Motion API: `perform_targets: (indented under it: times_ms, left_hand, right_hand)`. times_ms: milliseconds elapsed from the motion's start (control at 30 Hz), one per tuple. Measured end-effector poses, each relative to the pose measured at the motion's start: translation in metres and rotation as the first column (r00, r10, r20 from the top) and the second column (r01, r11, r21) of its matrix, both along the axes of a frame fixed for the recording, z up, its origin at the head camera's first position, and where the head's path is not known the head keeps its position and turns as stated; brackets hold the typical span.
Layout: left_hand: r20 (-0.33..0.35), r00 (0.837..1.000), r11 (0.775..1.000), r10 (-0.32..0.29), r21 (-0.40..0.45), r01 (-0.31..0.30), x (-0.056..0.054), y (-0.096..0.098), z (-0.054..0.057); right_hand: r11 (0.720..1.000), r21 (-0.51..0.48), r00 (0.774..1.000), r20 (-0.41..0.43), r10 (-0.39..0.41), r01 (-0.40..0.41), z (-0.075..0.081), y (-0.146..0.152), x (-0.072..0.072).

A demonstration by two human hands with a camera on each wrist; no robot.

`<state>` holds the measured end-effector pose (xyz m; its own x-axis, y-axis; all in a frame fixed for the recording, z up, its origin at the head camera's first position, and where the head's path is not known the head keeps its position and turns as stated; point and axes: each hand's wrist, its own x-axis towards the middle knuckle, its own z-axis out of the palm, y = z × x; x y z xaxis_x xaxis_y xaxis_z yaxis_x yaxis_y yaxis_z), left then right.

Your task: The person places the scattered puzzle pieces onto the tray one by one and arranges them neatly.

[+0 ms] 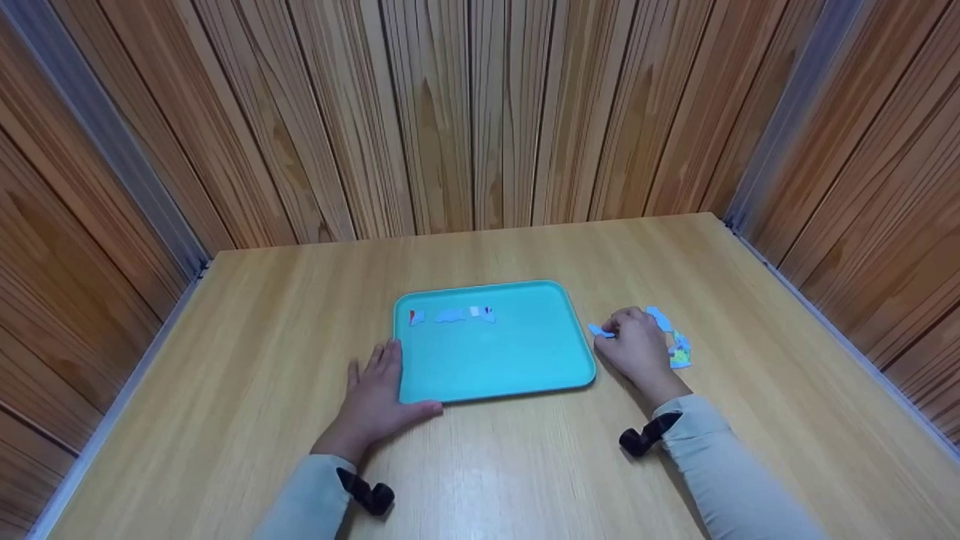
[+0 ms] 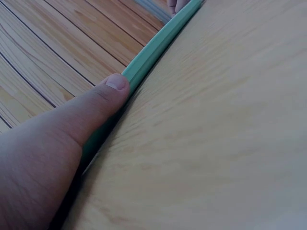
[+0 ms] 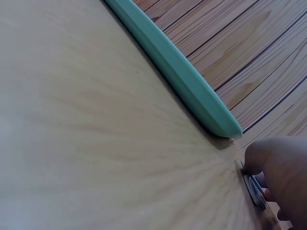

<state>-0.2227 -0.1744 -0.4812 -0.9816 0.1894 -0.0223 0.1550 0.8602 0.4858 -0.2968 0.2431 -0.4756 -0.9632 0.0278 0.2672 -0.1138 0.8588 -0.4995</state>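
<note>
A turquoise tray [image 1: 495, 367] lies on the table with several small light-blue puzzle pieces [image 1: 450, 316] in a row near its far rim; some bear red or white patches. My left hand [image 1: 375, 401] rests at the tray's near left corner, fingers straight along the side and thumb against the front edge, as the left wrist view also shows. Just right of the tray, my right hand [image 1: 637, 345] pinches a light-blue puzzle piece [image 1: 600, 331] between thumb and fingers, low over the table. In the right wrist view that piece [image 3: 256, 191] appears edge-on, partly covered by the fingers.
Beyond the right hand lie more puzzle pieces [image 1: 679, 351], blue with green and yellow print, partly hidden by the hand. The wooden table [image 1: 510, 465] is bordered by wood-panelled walls [image 1: 450, 112] at the back and sides.
</note>
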Motion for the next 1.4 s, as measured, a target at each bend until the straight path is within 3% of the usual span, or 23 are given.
perform_targets:
  times_ms: [267, 600, 1067, 1233, 1400]
  left_hand:
    - [-0.003, 1.0, 1.0, 0.009, -0.003, -0.009, 0.0, -0.002, -0.001]
    - [-0.012, 1.0, 1.0, 0.019, -0.013, -0.019, 0.001, 0.001, -0.001]
    - [0.0, 0.999, 0.999, 0.033, -0.01, -0.033, -0.001, -0.001, 0.001]
    - [0.007, 1.0, 1.0, 0.026, -0.005, -0.026, 0.0, -0.001, 0.002]
    - [0.021, 0.999, 1.0, 0.027, -0.004, -0.027, -0.001, 0.0, 0.001]
  right_hand:
    - [0.994, -0.112, 0.998, 0.053, 0.019, -0.013, 0.006, -0.005, -0.015]
    - [0.982, -0.179, 0.997, 0.031, 0.065, -0.059, 0.011, -0.025, -0.03]
    - [0.971, -0.165, 0.974, 0.119, 0.195, -0.175, 0.037, -0.07, -0.051]
    - [0.97, -0.165, 0.967, 0.156, 0.202, -0.176, 0.033, -0.08, -0.055]
    - [0.971, -0.12, 0.968, 0.119, 0.22, -0.206, 0.022, -0.089, -0.057]
